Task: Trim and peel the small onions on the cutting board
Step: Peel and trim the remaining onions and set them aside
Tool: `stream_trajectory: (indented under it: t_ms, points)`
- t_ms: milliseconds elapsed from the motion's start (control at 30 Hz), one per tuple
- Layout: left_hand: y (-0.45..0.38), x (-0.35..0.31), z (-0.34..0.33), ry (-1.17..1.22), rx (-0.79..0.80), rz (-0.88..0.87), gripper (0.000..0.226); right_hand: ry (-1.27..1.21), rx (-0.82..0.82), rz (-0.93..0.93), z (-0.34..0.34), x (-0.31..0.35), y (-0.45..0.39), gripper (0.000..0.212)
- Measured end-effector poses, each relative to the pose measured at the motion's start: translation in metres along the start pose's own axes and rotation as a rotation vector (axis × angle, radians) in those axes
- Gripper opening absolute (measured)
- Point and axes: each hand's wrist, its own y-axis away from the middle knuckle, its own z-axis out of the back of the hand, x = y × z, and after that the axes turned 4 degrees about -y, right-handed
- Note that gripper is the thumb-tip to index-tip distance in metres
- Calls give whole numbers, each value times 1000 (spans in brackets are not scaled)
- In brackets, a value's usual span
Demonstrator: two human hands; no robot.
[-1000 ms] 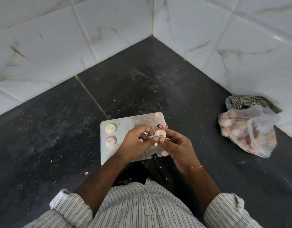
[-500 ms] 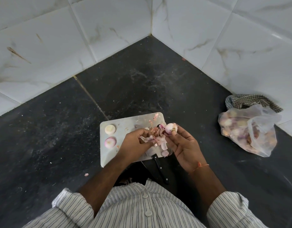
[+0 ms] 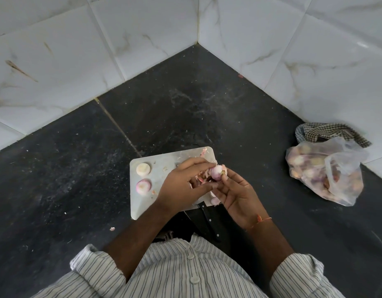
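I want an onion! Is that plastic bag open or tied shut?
Cannot tell. The plastic bag lies crumpled on the counter, onions showing through; no knot or opening is plainly visible.

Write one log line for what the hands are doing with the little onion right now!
step: peeling | left hand: pulling skin | right hand: holds small onion | cutting board: two peeled onions | knife: idle

No text, label, brand, number or sign can be read anywhere in the head view. The clear plastic bag (image 3: 327, 171) carries no legible print. The cutting board (image 3: 162, 168) and the checked cloth (image 3: 327, 132) likewise show no readable marking.
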Motion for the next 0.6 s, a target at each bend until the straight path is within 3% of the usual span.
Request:
stream_trajectory:
  t_ms: [200,600]
  points:
    - [0,-1,-1,45,-79,-17,27,-55,42,-30,-1,-7,-1,34]
    - [2,-3,3,177,42,79,31,-130,119,-68,-1,-9,6,35]
